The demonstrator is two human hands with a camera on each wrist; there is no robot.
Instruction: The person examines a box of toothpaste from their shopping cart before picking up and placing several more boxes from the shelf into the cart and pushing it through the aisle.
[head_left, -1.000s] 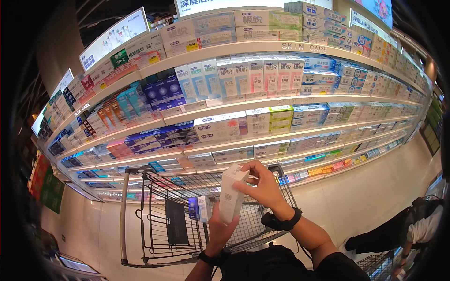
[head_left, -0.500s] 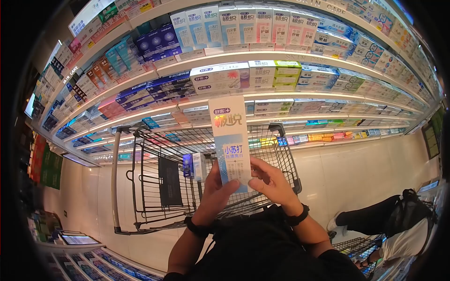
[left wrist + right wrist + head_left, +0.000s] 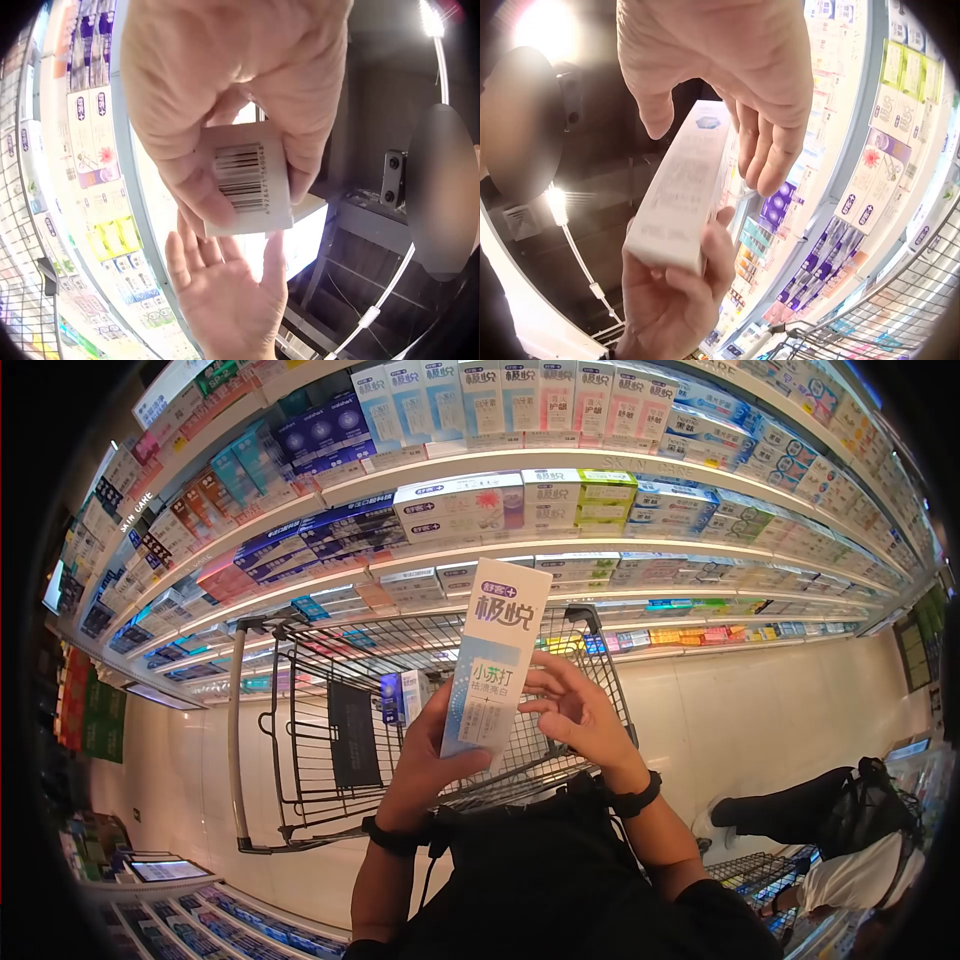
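Note:
A tall white and light-blue toothpaste box (image 3: 497, 645) stands tilted in front of my body, its printed front toward the head camera. My left hand (image 3: 424, 762) grips its lower end, thumb across the front. In the left wrist view the barcode end of the box shows between the thumb and fingers of that hand (image 3: 232, 45). Just right of the box, my right hand (image 3: 588, 722) has its fingers spread and loosely bent. The right wrist view shows this hand (image 3: 720, 60) around the box's far end without gripping it.
A wire shopping cart (image 3: 237, 740) stands between me and the shelves, with a blue box (image 3: 391, 698) and a white box (image 3: 414, 690) inside. Shelves (image 3: 400, 560) packed with boxes curve across the front. At right is another person (image 3: 830, 825) beside a second cart (image 3: 755, 872).
The box has been turned so its front faces up toward me, and now leans right. My right hand has come off the box. The head view has tilted down.

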